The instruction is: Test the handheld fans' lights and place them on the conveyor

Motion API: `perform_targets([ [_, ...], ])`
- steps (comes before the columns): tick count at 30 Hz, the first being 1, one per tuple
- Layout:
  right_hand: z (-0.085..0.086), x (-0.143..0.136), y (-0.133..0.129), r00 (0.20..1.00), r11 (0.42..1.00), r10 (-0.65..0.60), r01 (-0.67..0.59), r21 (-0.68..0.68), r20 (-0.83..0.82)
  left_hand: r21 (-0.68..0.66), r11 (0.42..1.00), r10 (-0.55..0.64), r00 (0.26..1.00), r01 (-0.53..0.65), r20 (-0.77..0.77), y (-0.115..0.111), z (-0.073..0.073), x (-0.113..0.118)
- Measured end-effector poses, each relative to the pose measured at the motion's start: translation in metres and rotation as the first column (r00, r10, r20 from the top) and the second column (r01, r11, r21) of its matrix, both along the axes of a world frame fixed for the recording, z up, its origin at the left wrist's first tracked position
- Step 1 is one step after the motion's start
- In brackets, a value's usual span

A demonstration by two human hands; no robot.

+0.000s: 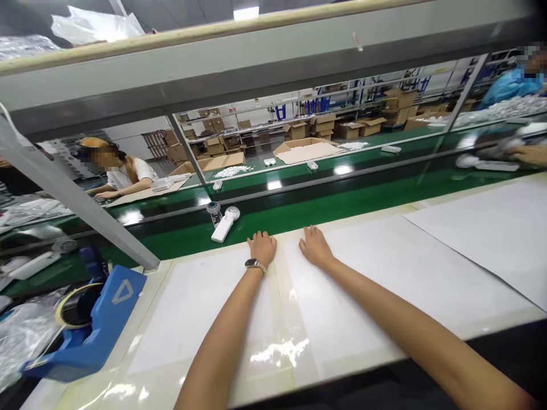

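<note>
My left hand (262,249) lies palm down at the far edge of the white-covered table (239,307), fingers spread, with a watch (252,263) and a beaded bracelet on its wrist. To its right my right hand (315,246) rests on the same edge, fingers stretched forward and nothing in them. Just beyond, on the green conveyor belt (290,213), lies a white handheld fan (225,225), left of and apart from my left hand. A second fan with its inside showing (214,212) is close behind it.
A blue tape dispenser (115,319) stands on the left beside clear plastic bags (29,336). A slanted metal post (98,210) rises from the table. Across the belt are open cardboard boxes (305,151), small white parts (233,171), a person (128,171) at left and a co-worker's hand (530,154) at right.
</note>
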State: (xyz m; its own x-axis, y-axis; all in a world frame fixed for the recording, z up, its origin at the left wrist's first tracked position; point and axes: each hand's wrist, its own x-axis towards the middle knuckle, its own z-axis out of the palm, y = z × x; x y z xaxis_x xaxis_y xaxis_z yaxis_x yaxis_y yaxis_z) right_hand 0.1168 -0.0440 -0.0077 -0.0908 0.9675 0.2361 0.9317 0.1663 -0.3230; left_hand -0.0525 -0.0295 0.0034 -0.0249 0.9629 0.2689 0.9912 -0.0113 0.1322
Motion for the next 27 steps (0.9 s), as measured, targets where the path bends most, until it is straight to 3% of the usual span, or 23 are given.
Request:
perform_targets([
  [6, -0.003, -0.011, -0.010, 0.988, 0.990, 0.144, -0.144, -0.005, 0.047, 0.030, 0.991, -0.127, 0.992, 0.127, -0.003, -0.011, -0.007, -0.006],
  [14, -0.003, -0.013, -0.008, 0.978, 0.979, 0.205, -0.204, -0.022, 0.038, 0.054, 0.947, -0.321, 0.944, 0.318, 0.075, -0.016, -0.001, -0.010],
  [17, -0.007, -0.012, -0.008, 0.979, 0.979, 0.202, -0.202, -0.021, -0.009, 0.070, 0.942, -0.336, 0.933, 0.329, 0.126, -0.016, -0.002, -0.010],
  [19, -0.008, -0.007, -0.008, 0.974, 0.975, 0.222, -0.222, 0.001, -0.051, 0.080, 0.941, -0.338, 0.929, 0.329, 0.153, -0.015, -0.003, -0.011],
  [23, -0.003, 0.019, -0.001, 0.911, 0.915, 0.403, -0.398, 0.073, -0.088, 0.091, 0.936, -0.353, 0.918, 0.341, 0.180, -0.015, -0.003, -0.011],
  [27, 0.007, 0.044, 0.008, 0.924, 0.936, 0.353, -0.348, 0.056, -0.145, 0.086, 0.931, -0.366, 0.911, 0.356, 0.189, -0.015, -0.003, -0.010],
])
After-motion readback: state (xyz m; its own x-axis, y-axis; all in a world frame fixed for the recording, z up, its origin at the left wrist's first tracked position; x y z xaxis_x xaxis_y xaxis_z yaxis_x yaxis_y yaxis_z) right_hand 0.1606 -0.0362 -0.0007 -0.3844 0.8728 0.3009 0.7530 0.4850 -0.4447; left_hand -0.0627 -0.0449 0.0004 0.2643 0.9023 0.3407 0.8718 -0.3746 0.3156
